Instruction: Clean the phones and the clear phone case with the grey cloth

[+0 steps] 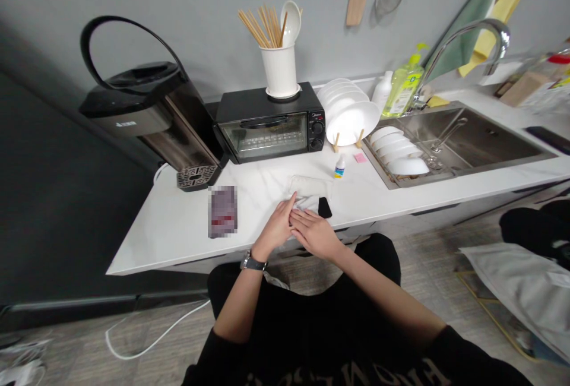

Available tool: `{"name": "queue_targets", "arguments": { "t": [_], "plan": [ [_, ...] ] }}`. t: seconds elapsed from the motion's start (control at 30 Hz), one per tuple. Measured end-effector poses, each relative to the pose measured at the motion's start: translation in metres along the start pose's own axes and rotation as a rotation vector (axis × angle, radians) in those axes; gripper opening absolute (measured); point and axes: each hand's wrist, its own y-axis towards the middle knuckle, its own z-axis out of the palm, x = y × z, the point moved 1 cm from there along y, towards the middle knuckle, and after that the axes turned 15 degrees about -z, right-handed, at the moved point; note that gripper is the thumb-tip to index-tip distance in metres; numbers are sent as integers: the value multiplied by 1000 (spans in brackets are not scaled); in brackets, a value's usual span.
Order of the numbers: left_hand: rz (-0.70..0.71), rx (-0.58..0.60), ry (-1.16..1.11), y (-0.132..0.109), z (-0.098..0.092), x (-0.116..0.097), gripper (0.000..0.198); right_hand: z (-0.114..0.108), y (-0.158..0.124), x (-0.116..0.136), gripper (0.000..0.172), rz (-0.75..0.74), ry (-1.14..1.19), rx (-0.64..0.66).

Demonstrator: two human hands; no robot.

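Note:
At the counter's front edge my left hand [278, 223], with a watch on its wrist, meets my right hand [314, 233]. The right fingers lie stretched flat across the left palm or fingers. The left thumb points up and away; its other fingers are partly covered. Neither hand visibly holds anything. Just beyond them sit a clear plastic tray or case [309, 186] and a crumpled whitish item [308, 202], partly hidden by the fingers. A black flat object [325, 208] lies right of these. A small white bottle with a blue and yellow label [339, 168] stands further back.
A blurred dark packet [223, 212] lies on the left of the white counter [178, 237]. Behind stand a water dispenser [151, 113], a toaster oven [271, 127] and racked plates [351, 119]. A pink note [360, 158] lies near the sink [490, 130], which holds bowls.

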Motion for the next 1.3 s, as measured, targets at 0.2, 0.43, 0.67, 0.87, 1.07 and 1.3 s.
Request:
{"name": "queue_targets", "arguments": {
  "t": [0.2, 0.43, 0.67, 0.87, 1.07, 1.3],
  "plan": [
    [-14, -35, 8, -2, 0, -7, 105, -29, -44, -29, 52, 156, -129, -7],
    [-46, -61, -40, -1, 1, -5, 90, 4, -4, 5, 72, 99, -14, -5],
    [-43, -38, -24, -2, -4, -8, 98, -21, -12, -30, 60, 10, 60, 75],
    [-37, 59, -103, -4, -10, -8, 103, -31, -38, -42, 69, 86, -69, 83],
    [-78, 28, -143, -4, -8, 1, 105, 4, 11, 1, 73, -19, 147, 54],
    [-83, 6, -157, -2, -8, -2, 113, -32, -28, -40, 60, 100, 17, 72]
  ]
}}
